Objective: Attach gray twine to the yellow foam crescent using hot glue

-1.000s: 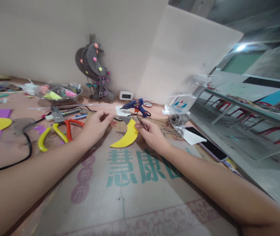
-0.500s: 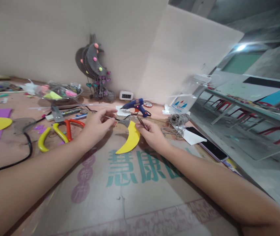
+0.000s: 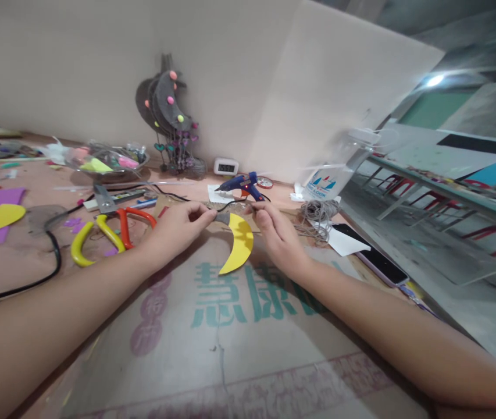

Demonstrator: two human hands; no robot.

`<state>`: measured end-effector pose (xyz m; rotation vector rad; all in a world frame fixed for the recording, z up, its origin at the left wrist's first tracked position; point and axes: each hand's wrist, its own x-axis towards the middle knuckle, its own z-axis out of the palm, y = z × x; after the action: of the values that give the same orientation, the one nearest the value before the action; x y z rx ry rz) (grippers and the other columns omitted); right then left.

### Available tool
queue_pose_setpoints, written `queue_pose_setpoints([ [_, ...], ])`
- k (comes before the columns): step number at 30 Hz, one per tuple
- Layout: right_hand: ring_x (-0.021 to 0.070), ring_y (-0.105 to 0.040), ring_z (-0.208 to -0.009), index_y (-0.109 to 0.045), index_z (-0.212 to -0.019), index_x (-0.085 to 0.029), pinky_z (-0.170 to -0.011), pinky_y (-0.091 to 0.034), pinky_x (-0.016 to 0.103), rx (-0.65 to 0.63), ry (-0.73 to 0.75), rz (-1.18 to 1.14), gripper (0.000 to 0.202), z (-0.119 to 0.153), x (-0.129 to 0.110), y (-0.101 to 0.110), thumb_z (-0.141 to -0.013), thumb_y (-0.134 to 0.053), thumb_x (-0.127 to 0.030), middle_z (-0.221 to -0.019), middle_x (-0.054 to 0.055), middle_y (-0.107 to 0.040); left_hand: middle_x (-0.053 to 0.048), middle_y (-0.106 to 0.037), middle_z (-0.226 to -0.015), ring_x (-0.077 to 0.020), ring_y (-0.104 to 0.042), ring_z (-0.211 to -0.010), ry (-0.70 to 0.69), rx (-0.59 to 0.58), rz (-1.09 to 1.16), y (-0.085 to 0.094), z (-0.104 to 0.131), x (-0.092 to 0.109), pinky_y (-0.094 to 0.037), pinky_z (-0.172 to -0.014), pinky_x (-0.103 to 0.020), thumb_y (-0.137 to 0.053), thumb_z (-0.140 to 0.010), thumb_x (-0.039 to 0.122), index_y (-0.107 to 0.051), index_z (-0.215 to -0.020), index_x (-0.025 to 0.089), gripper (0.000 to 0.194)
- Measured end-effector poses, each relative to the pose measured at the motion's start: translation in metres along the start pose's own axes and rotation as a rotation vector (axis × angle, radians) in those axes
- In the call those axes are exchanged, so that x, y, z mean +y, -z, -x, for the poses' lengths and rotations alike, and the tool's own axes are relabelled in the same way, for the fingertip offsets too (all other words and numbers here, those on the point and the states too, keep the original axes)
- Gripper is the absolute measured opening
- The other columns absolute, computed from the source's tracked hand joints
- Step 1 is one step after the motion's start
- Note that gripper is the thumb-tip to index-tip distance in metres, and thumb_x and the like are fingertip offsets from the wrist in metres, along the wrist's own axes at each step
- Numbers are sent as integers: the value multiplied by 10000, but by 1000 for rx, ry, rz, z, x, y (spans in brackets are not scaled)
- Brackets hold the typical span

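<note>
A yellow crescent (image 3: 241, 244) hangs over the printed cardboard (image 3: 178, 361), its upper end against a small grey piece (image 3: 222, 217). My left hand (image 3: 182, 224) pinches that grey piece between thumb and fingertips. To the right of the crescent, my right hand (image 3: 279, 233) has its fingers closed around a thin dark tool (image 3: 254, 210), probably tweezers, mostly hidden by the fingers. Beyond both hands lies a blue glue gun (image 3: 241, 183).
Yellow-handled (image 3: 82, 244) and red-handled tools (image 3: 124, 228) lie at left, near a black cable (image 3: 56, 256). Grey cord (image 3: 317, 218), a phone (image 3: 385, 265) and a plastic container (image 3: 324, 181) stand or lie at right. Dark crescent ornaments (image 3: 164, 102) hang behind.
My left hand has moved right and closed on the grey piece. My right hand has come off the crescent's edge and shifted right. The view has shifted slightly.
</note>
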<state>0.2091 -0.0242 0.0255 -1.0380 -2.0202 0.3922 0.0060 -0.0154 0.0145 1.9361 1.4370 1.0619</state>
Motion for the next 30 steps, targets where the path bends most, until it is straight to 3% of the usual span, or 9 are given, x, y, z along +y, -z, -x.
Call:
queue_pose_setpoints([
  [5,141,-568,-737,-637,-882,-189,-699,-385,245,-345,-49,103,379,7,-18,-4,-942,-302,-355,-789,26,-632,20,-570,-630,-124,-496,-617,13,33,17,1,1,0,-332,-549,-219,-497,-802,422,-584,-673,163,302],
  [7,128,-539,-647,-647,-813,-186,-651,-364,241,-399,-98,145,409,6,-18,-6,-942,-296,-352,-691,11,-604,17,-579,-629,-125,-498,-613,10,30,6,0,0,-1,-330,-548,-223,-502,-796,421,-593,-673,162,301],
  [10,122,-500,-591,-619,-740,-167,-616,-344,242,-369,-164,163,414,0,-14,-6,-936,-300,-343,-617,4,-555,9,-592,-627,-126,-499,-598,-3,8,-2,-1,0,-3,-333,-545,-229,-507,-790,413,-611,-681,159,295],
  [15,129,-479,-580,-531,-917,-181,-571,-330,240,-293,-224,136,244,-4,-11,-3,-899,-382,-374,-602,-24,-506,9,-584,-623,-122,-488,-587,-4,8,-5,-1,0,-3,-332,-542,-230,-497,-794,403,-612,-688,157,291],
  [21,120,-453,-575,-477,-779,-189,-548,-315,238,-262,-281,139,225,-4,-3,-4,-869,-423,-388,-619,-25,-505,21,-581,-599,-110,-464,-556,-18,9,-20,0,2,1,-314,-517,-221,-504,-794,373,-579,-642,163,270],
  [30,104,-424,-544,-454,-743,-186,-526,-318,222,-245,-319,33,237,-5,2,-7,-849,-447,-398,-590,-37,-480,20,-577,-600,-107,-462,-549,-47,-20,-25,-1,2,1,-322,-520,-228,-493,-803,381,-606,-666,163,280],
])
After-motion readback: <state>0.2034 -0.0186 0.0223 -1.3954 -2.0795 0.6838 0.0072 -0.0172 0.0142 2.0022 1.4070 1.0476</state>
